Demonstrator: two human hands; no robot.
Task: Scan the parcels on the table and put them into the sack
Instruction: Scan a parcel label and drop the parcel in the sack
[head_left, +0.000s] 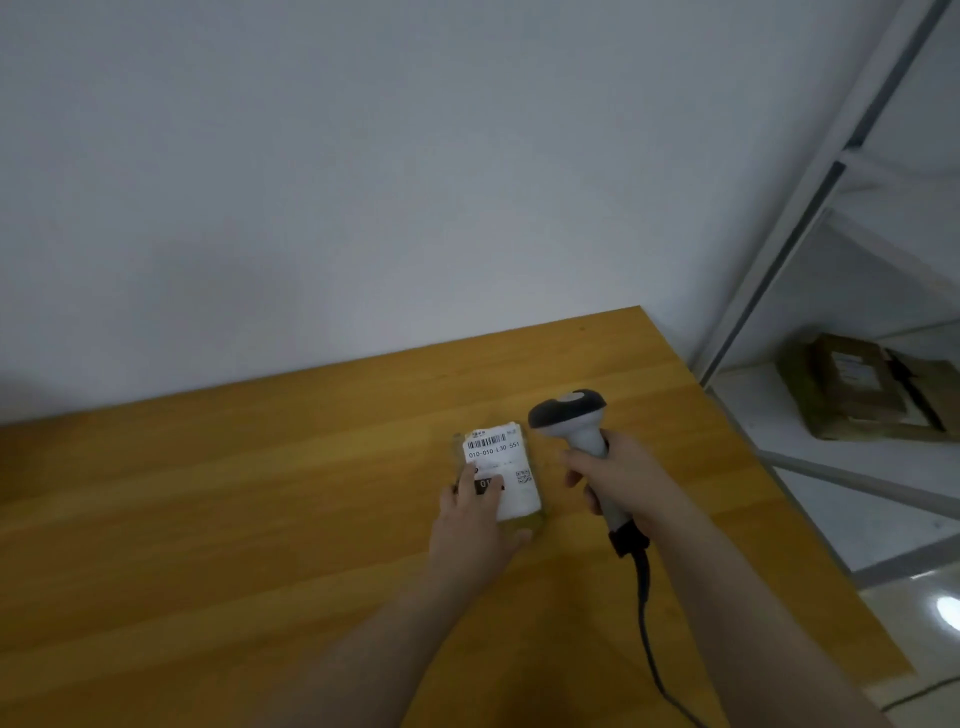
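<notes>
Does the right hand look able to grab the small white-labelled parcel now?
Probably not: the right hand grips the grey barcode scanner, though the parcel lies beside it, under the left hand.

On the job: a small flat parcel with a white paper label (501, 457) lies on the yellow wooden desk (208, 519), in its right half, about midway between the far and near edges. The left grip (475, 530) rests on the parcel's near left part, fingers flat on the label. Just right of the parcel, the right grip (618, 478) holds a grey-and-black handheld plastic barcode scanner (569, 410) above the desk, head toward the far edge. Its black cable (647, 639) trails toward the near edge. The desk's far edge meets a pale wall (363, 182). Beyond the right edge stands a grey metal shelving rack (810, 208). A brown cardboard package (862, 389) lies on one shelf, near the far right corner.
</notes>
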